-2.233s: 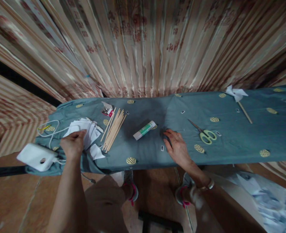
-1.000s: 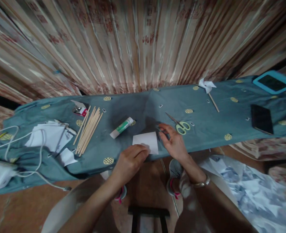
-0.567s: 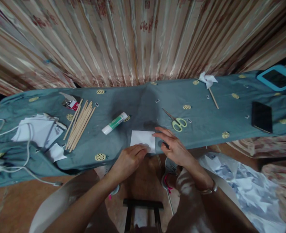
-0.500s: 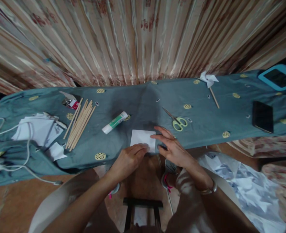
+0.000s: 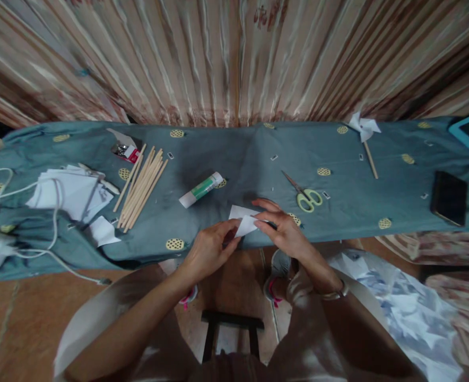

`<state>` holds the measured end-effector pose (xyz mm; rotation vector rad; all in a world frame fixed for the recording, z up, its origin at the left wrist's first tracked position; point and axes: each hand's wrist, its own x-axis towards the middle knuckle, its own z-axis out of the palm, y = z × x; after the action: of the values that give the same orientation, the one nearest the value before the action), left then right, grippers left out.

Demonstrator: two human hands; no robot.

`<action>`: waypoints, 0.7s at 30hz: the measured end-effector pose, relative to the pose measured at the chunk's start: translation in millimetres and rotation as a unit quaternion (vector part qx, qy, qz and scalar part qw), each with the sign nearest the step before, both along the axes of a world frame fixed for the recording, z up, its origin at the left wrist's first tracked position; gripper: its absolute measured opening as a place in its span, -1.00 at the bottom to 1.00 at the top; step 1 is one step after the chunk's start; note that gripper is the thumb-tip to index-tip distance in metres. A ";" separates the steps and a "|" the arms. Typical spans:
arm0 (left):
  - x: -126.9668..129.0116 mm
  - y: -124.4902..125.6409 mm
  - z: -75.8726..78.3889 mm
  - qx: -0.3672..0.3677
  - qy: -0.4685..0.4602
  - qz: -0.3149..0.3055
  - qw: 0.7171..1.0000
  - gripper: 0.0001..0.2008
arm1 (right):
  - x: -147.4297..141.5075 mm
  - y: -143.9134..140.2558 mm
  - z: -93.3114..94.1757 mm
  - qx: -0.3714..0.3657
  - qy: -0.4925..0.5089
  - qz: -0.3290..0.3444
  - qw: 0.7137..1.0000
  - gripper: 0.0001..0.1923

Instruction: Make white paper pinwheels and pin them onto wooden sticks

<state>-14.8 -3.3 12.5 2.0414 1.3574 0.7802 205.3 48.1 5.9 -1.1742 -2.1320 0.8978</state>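
Note:
A small white sheet of paper (image 5: pixel 245 225) is at the near edge of the cloth-covered table, with one part folded over toward the far side. My left hand (image 5: pixel 213 245) pinches its left side between thumb and fingers. On the right side, my right hand (image 5: pixel 283 229) grips the paper with thumb and fingertips. Beyond the paper to the left lies a glue stick (image 5: pixel 201 189) with a green label. Scissors (image 5: pixel 305 196) with pale green handles rest to the right of my right hand.
Wooden sticks (image 5: pixel 142 191) lie left, by a small opened box (image 5: pixel 125 148). White paper pieces (image 5: pixel 69 191) and a white cable (image 5: pixel 55 233) are farther left. To the right are a paper pinwheel (image 5: pixel 365 127), a black phone (image 5: pixel 449 197) and a plastic bag of paper (image 5: pixel 405 307).
The paper lay flat before; now its near part is lifted and folded over. My right fingers have closed in on it from a spread pose. The view has shifted slightly.

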 end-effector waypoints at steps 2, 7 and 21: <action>-2.4 -0.4 -1.3 -0.009 0.006 0.005 1.000 -0.70 | -5.7 3.1 -1.1 0.001 0.003 -0.006 1.000 -0.81; -6.3 0.6 -4.4 -0.013 0.014 0.012 1.000 -0.65 | -18.3 7.7 -4.5 0.008 0.006 -0.034 0.999 -0.83; 6.1 -15.8 -9.6 0.194 0.150 -0.101 0.964 -0.60 | -26.1 4.1 -9.5 0.063 -0.018 -0.082 0.994 -0.91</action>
<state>-8.7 -19.1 3.0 2.6478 1.1903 0.7084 179.2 52.1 -3.6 -1.2890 -2.0528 0.6647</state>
